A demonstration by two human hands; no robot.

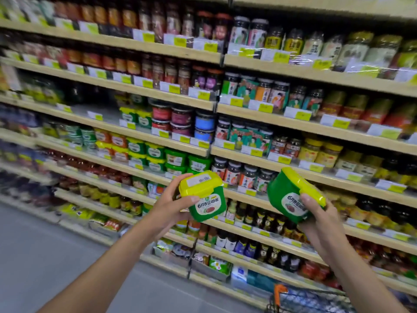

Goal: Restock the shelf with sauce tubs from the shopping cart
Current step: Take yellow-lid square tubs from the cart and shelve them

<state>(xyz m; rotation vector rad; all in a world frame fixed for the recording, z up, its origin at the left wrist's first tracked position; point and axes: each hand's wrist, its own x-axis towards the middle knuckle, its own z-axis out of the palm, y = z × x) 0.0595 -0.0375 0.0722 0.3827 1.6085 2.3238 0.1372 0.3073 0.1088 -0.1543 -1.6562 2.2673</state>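
At 12 o'clock, matching tubs [155, 152] are sitting on the shelf [126, 169]; left hand [173, 199] is gripping one sauce tub [204, 196], right hand [316, 210] gripping another sauce tub [293, 195], likely raised for placing.

Each hand holds 1 green sauce tub with a yellow lid before the shelf [126, 167]: the left hand [174, 203] grips the left tub [204, 197], the right hand [318, 214] the tilted right tub [291, 195]. Matching tubs [176, 158] are stacked 2 high on the shelf behind. A shopping cart [309, 298] shows at the bottom right.
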